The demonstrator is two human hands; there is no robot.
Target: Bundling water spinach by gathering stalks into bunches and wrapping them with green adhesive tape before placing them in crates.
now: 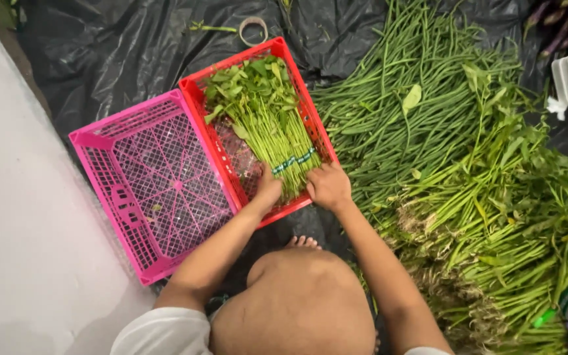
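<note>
A bare knee (297, 296) fills the bottom of the view, with toes (304, 241) showing just past it. Both forearms reach forward from it to a red crate (195, 89). The left hand (267, 190) rests on the near end of a bundle (267, 112) of leafy green stems lying in that crate, its fingers curled down over the cut stem ends. The right hand (328, 186) grips the same stem ends from the other side, fingers closed over them at the crate's near rim. A green band (294, 161) ties the bundle just above the hands, and its leaves point to the far end. A pink crate (159, 177) stands touching the red one on the left. Loose long beans (396, 98) and more leafy stems (507, 217) lie heaped to the right on black plastic sheet (113, 46). A tape roll (253, 29) lies beyond the crates
</note>
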